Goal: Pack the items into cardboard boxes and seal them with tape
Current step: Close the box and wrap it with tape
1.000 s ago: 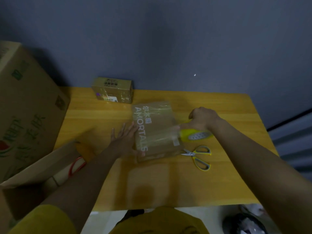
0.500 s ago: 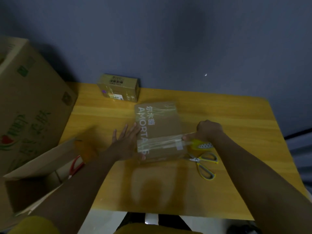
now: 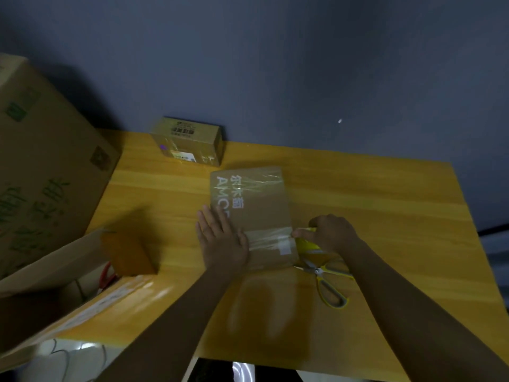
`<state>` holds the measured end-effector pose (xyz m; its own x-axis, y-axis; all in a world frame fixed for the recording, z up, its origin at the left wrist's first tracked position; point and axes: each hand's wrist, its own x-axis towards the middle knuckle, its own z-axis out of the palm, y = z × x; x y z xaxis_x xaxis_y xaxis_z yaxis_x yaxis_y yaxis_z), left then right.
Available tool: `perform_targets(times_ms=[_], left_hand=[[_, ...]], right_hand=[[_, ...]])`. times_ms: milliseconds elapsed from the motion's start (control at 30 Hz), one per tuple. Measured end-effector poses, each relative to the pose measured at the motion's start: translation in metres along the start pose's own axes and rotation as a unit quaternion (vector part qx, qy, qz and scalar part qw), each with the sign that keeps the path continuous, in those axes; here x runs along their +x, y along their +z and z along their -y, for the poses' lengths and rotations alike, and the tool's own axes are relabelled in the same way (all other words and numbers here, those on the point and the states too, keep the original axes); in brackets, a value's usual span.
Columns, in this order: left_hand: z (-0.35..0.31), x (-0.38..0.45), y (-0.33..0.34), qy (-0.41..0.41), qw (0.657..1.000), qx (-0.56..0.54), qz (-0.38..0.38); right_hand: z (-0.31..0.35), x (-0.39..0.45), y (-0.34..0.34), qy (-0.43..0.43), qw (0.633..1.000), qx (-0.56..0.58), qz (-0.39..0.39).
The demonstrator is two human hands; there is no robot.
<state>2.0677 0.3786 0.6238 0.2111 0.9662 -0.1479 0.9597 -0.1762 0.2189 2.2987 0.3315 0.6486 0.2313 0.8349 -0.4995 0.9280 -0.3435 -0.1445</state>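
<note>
A flat brown cardboard box (image 3: 259, 208) with white lettering lies in the middle of the wooden table (image 3: 371, 194). A strip of clear tape (image 3: 268, 238) runs across its near part. My left hand (image 3: 220, 238) lies flat on the box's left side, fingers straight, pressing on the tape's left end. My right hand (image 3: 332, 232) grips a yellow tape dispenser (image 3: 307, 242) at the box's right edge, where the tape comes off it. Yellow-handled scissors (image 3: 329, 285) lie on the table just below that hand.
A small taped cardboard box (image 3: 188, 140) stands at the table's far edge by the grey wall. A large printed carton (image 3: 41, 161) stands on the left, and an open carton (image 3: 63, 274) with red-handled things inside sits at the near left.
My right hand has drawn the dispenser nearer across the box, and a tape strip now spans it. My left hand slid from beside the box onto its left side.
</note>
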Motion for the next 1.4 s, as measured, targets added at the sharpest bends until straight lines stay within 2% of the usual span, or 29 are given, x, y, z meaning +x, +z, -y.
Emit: perform_targets(times_ms=[100,167,333,467,533,633,700,800,900,967,1033,1100,1133,1200,1267,1333,1400], left_hand=[[-0.007,0.002,0.004,-0.004,1.000,0.017,-0.019],[-0.013,0.004,0.008,0.007,0.999,0.031,-0.004],[-0.041,0.014,0.014,0.130,0.989,0.066,0.032],[-0.050,0.017,0.015,0.166,0.981,0.089,0.044],[-0.052,0.016,0.015,0.162,0.983,0.078,0.047],[-0.046,0.027,0.011,0.193,0.976,0.090,0.046],[-0.036,0.044,0.003,0.251,0.961,0.106,0.043],[-0.023,0.072,-0.009,0.367,0.919,0.137,0.049],[-0.023,0.089,-0.018,0.429,0.877,0.214,0.029],[-0.028,0.085,-0.023,0.417,0.877,0.240,0.006],[-0.032,0.068,-0.024,0.323,0.919,0.226,-0.014],[-0.032,0.040,-0.015,0.167,0.975,0.148,-0.019],[-0.033,0.027,-0.011,0.096,0.992,0.081,0.006],[-0.031,0.008,-0.003,0.026,0.995,-0.040,0.082],[-0.023,0.005,0.000,0.052,0.991,-0.058,0.104],[-0.012,0.018,-0.004,0.098,0.988,-0.042,0.108],[0.000,0.034,-0.014,0.141,0.980,-0.003,0.142]], right_hand=[[-0.006,0.005,0.004,-0.015,1.000,0.000,0.007],[-0.007,0.006,0.004,-0.026,1.000,0.004,0.006],[-0.006,0.004,0.000,-0.029,0.999,0.035,0.016],[-0.001,-0.001,0.001,-0.036,0.999,0.040,0.009],[-0.004,-0.005,0.005,-0.035,0.997,0.067,0.003],[-0.011,-0.013,0.008,-0.015,0.988,0.148,0.035],[-0.008,-0.019,0.012,-0.015,0.984,0.174,0.031],[0.009,-0.023,0.015,-0.004,0.978,0.206,-0.004],[0.026,-0.024,0.021,0.038,0.952,0.303,0.037],[0.035,-0.031,0.027,0.068,0.929,0.358,0.063],[0.044,-0.037,0.037,0.085,0.909,0.401,0.074],[0.054,-0.041,0.051,0.084,0.909,0.401,0.077],[0.060,-0.044,0.058,0.078,0.914,0.391,0.073],[0.072,-0.051,0.068,0.058,0.923,0.378,0.045],[0.079,-0.056,0.072,0.045,0.917,0.394,0.036],[0.079,-0.058,0.073,0.027,0.907,0.414,0.067],[0.081,-0.061,0.072,-0.001,0.887,0.449,0.108]])
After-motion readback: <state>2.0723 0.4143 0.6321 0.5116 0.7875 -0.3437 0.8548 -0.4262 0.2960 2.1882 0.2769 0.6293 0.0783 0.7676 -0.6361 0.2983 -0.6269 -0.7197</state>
